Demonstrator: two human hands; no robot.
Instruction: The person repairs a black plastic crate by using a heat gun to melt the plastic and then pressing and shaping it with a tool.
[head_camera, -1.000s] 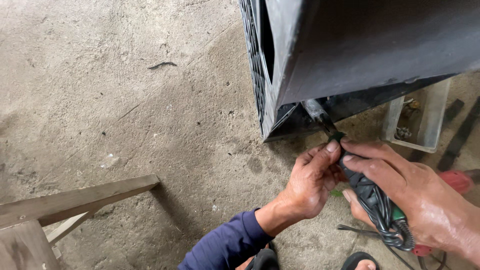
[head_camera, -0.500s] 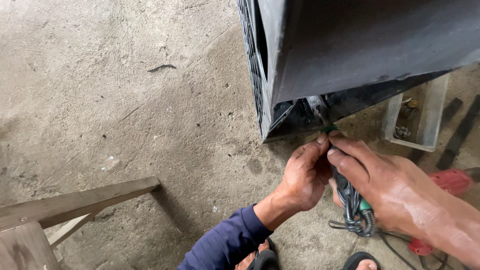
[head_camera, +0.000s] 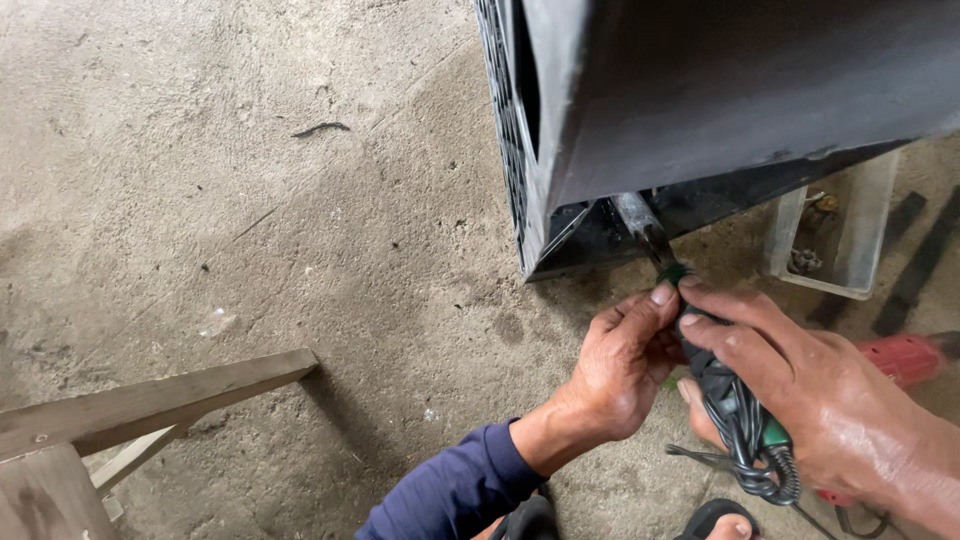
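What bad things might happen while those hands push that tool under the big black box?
The left hand's fingertips pinch right beside the tool's tip, so a slip might jab them. The black cord is bunched in the right hand against the tool; it may snag or loosen the grip. The big black box hangs tilted over both hands and might shift.

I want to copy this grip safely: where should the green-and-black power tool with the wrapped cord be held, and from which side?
Probably grip the power tool around its cord-wrapped body, coming from the near side, as the right hand does. Its metal tip points up under the dark metal casing, so that end is blocked. The left hand steadies the narrow neck.
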